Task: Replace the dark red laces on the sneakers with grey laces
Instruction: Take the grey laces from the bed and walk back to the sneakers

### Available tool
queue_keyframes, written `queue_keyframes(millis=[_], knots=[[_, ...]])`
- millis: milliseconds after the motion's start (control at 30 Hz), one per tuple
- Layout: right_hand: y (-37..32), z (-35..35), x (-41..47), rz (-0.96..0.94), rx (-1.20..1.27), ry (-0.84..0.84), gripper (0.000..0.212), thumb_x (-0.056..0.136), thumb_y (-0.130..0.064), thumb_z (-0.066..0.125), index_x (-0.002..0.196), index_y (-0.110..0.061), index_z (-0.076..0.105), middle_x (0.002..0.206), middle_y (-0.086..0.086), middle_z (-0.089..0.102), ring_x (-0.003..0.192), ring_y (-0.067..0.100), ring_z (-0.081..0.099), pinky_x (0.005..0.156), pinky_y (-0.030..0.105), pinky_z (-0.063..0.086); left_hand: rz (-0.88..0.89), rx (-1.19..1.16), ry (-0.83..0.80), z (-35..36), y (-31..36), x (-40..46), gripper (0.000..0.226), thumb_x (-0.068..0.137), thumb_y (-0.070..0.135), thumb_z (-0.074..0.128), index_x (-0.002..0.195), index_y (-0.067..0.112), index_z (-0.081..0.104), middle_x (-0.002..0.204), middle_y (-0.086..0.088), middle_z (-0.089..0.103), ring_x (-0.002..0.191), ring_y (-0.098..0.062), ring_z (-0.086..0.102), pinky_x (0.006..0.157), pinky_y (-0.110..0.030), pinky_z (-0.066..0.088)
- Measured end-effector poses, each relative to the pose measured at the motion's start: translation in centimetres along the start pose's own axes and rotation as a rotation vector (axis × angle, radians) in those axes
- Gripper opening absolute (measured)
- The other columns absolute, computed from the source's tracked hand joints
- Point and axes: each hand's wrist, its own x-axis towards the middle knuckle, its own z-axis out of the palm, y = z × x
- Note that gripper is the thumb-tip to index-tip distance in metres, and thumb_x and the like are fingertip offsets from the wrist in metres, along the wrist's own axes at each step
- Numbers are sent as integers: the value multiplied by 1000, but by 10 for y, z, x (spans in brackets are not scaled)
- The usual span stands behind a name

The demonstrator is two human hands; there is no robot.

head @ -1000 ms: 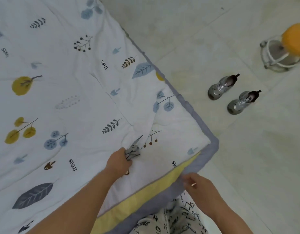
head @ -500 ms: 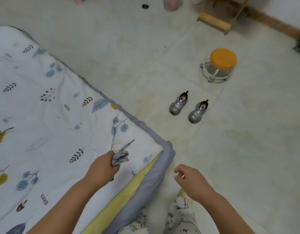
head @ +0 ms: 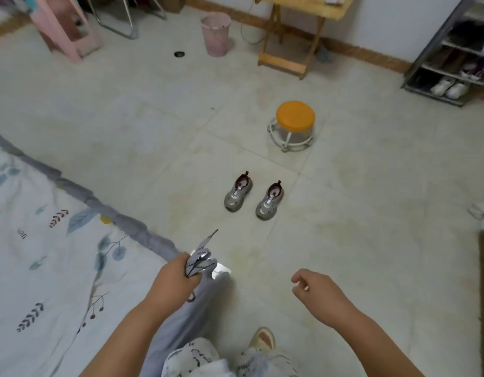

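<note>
- A tiled floor (head: 371, 213) is seen spread out ahead of both hands.
- A quilt (head: 45, 268) with a leaf print and a grey border is laid to the left of the left hand, its corner lying just under that hand.
- An orange-topped stool (head: 295, 115) is stood well ahead of the right hand, beyond the shoes.
- Two grey sneakers (head: 238, 196) (head: 270, 202) are set side by side on the floor, ahead of and between the hands, well apart from both; dark red is seen at their openings.
- The left hand (head: 175, 281) is closed round a bunch of grey laces (head: 199, 261), one end of which is stuck out forward.
- The right hand (head: 317, 295) is held over the floor with fingers loosely curled, and nothing is held in it.
</note>
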Motion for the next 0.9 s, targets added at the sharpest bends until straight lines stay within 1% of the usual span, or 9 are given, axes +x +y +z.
queue_keyframes(millis=[100, 200, 300, 400, 533, 633, 700, 800, 900], knots=[[8, -22, 19, 3, 44, 19, 27, 96, -27, 44, 121, -20, 53, 112, -1, 57, 95, 14, 54, 81, 23, 42, -15, 23, -22, 7, 17, 19, 9, 84, 12, 55, 91, 6, 56, 74, -8, 62, 59, -17, 53, 53, -26, 40], [5, -37, 44, -10, 84, 21, 27, 95, -27, 45, 119, -20, 54, 107, -3, 56, 94, 13, 52, 82, 24, 41, -37, 32, -34, 2, 34, 45, 5, 84, 12, 55, 86, 8, 53, 70, -9, 61, 55, -19, 56, 46, -26, 41], [-3, -52, 73, -8, 96, 12, 26, 94, -27, 46, 118, -21, 55, 103, -5, 55, 91, 12, 51, 80, 22, 40, -51, 23, -21, -7, 52, 82, 5, 85, 9, 54, 81, 9, 51, 65, -5, 56, 49, -13, 52, 42, -20, 39], [-14, -78, 105, 30, 130, 30, 24, 94, -27, 46, 116, -23, 56, 103, -6, 55, 90, 11, 51, 81, 22, 41, -44, 74, -17, -23, 72, 126, 9, 84, 12, 56, 87, 5, 52, 64, -3, 56, 42, -8, 50, 41, -22, 37], [-29, -121, 142, 41, 153, 83, 23, 94, -26, 46, 114, -23, 56, 102, -7, 54, 89, 9, 50, 78, 20, 39, 1, 122, -39, -47, 108, 183, 12, 83, 13, 58, 79, 11, 47, 66, -1, 53, 55, -15, 52, 49, -25, 35], [-35, -150, 166, 43, 154, 111, 22, 93, -26, 46, 113, -23, 56, 102, -6, 54, 90, 9, 51, 79, 20, 39, 36, 114, -66, -62, 140, 220, 12, 85, 11, 55, 79, 11, 46, 63, 0, 52, 33, -3, 47, 39, -18, 30], [-35, -167, 183, 51, 161, 106, 21, 93, -25, 47, 111, -23, 57, 101, -6, 55, 91, 10, 51, 83, 22, 41, 47, 102, -71, -68, 157, 242, 12, 85, 10, 55, 79, 10, 45, 63, -1, 51, 28, -3, 46, 37, -17, 29], [-35, -193, 211, 36, 147, 97, 17, 94, -24, 47, 108, -23, 56, 99, -6, 55, 89, 9, 51, 80, 21, 41, 51, 69, -45, -74, 178, 269, 13, 85, 11, 56, 79, 9, 45, 65, -2, 50, 40, -8, 45, 41, -22, 34], [-39, -227, 249, 6, 138, 92, 22, 94, -24, 47, 113, -20, 57, 99, -6, 55, 89, 9, 52, 73, 18, 38, 4, 44, -22, -78, 194, 293, 12, 85, 11, 55, 78, 10, 45, 66, -1, 49, 47, -13, 44, 43, -24, 34]])
